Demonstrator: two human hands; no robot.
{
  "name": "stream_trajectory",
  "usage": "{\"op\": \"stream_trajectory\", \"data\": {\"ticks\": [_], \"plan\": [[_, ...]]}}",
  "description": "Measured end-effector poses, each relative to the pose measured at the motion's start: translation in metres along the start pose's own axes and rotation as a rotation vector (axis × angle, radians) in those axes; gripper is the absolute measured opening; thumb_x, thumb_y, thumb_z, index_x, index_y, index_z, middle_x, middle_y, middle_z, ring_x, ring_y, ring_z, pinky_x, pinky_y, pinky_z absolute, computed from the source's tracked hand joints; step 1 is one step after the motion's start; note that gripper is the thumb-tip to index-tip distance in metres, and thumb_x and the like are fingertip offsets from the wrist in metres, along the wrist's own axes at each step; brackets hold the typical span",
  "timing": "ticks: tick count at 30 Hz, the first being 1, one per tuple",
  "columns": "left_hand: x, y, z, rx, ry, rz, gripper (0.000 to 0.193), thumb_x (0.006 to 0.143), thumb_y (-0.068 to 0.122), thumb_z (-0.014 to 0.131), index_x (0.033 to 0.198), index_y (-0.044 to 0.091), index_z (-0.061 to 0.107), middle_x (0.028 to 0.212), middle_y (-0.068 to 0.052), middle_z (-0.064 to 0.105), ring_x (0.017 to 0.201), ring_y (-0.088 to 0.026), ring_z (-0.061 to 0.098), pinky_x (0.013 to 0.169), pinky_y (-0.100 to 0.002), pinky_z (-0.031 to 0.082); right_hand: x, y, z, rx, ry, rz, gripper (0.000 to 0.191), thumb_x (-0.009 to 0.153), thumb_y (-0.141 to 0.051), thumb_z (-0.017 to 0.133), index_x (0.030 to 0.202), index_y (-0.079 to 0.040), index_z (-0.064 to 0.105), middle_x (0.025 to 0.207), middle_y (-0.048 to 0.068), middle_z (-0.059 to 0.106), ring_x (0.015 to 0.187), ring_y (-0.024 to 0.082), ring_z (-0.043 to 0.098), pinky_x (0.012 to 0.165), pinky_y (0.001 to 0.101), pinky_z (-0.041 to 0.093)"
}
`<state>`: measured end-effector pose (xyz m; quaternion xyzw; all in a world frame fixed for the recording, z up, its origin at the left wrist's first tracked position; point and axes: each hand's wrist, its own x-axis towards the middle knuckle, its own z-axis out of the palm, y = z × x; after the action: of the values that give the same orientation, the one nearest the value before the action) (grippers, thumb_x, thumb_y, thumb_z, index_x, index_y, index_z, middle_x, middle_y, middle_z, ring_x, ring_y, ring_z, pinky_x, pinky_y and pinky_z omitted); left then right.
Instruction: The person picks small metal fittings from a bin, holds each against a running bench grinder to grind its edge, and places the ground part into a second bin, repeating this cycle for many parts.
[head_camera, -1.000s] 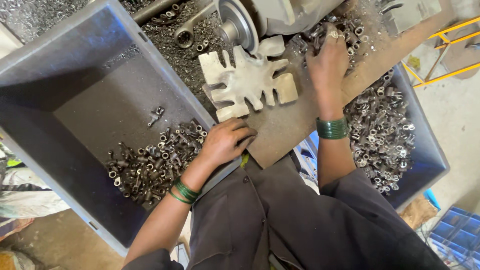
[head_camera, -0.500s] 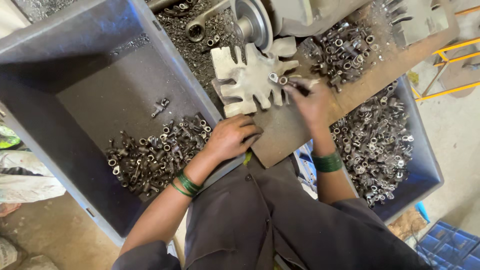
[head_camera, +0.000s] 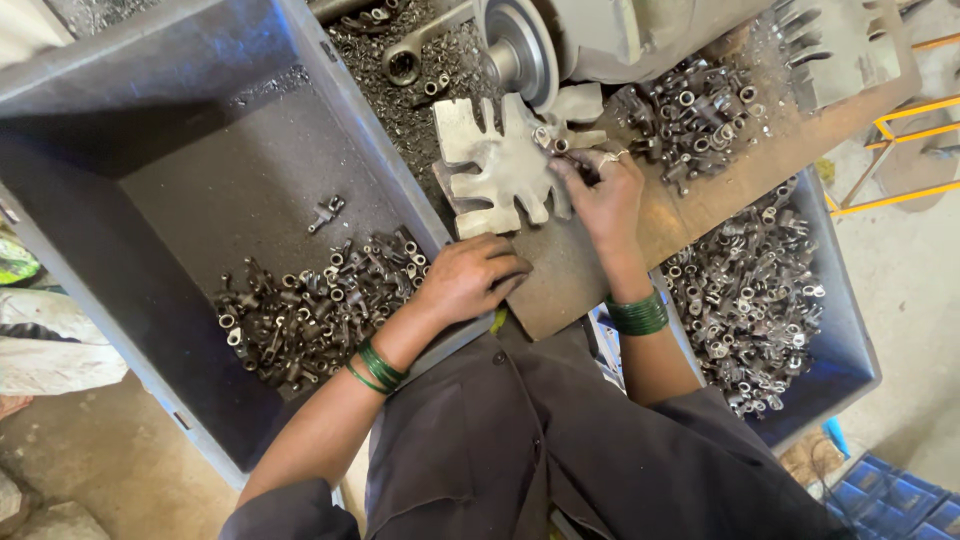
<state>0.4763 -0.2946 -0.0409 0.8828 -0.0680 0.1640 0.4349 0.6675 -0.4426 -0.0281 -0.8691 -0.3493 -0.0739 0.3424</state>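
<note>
The right hand (head_camera: 600, 195) pinches a small metal part (head_camera: 556, 146) against the slotted metal plate (head_camera: 500, 170), just below the machine's round wheel (head_camera: 520, 45). The fingers sit close to that wheel, so a slip could bring them against it, or the part could drop into the shavings (head_camera: 400, 105) beyond the plate. The left hand (head_camera: 470, 280) rests curled on the counter (head_camera: 570, 280) edge beside the grey bin (head_camera: 200, 120) of loose parts; it seems to hold nothing, though its fingertips are hidden. Leaning on that edge could shift the board.
</note>
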Motion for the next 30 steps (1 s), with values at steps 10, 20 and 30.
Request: {"op": "stream_trajectory", "data": {"ticks": [10,20,30], "plan": [[0.0,-0.001,0.0,-0.01,0.021,0.013,0.016,0.084,0.018,0.076,0.1,0.015,0.075,0.094,-0.005,0.066,0.093,-0.026,0.067,0.079,-0.04,0.056,0.013,-0.001,0.007,-0.015,0.014,-0.037,0.02,0.094,-0.02,0.082,0.1,-0.001,0.078,0.092,0.014,0.074,0.083,0.031,0.067,0.078,0.0401,0.053],[-0.001,0.001,-0.006,-0.019,0.002,0.011,0.015,0.085,0.016,0.075,0.1,0.014,0.075,0.094,-0.005,0.066,0.093,-0.026,0.067,0.079,-0.04,0.056,0.022,0.001,0.01,-0.073,-0.007,-0.009,0.02,0.095,-0.02,0.081,0.101,-0.002,0.077,0.092,0.016,0.073,0.085,0.037,0.064,0.079,0.0441,0.051],[-0.001,0.001,-0.008,-0.036,-0.015,0.003,0.013,0.087,0.017,0.075,0.099,0.014,0.075,0.092,-0.005,0.066,0.091,-0.026,0.067,0.078,-0.04,0.056,0.029,0.004,0.014,-0.143,-0.027,-0.006,0.025,0.093,-0.021,0.082,0.106,-0.001,0.077,0.097,0.017,0.073,0.089,0.038,0.067,0.079,0.0448,0.053]]}}
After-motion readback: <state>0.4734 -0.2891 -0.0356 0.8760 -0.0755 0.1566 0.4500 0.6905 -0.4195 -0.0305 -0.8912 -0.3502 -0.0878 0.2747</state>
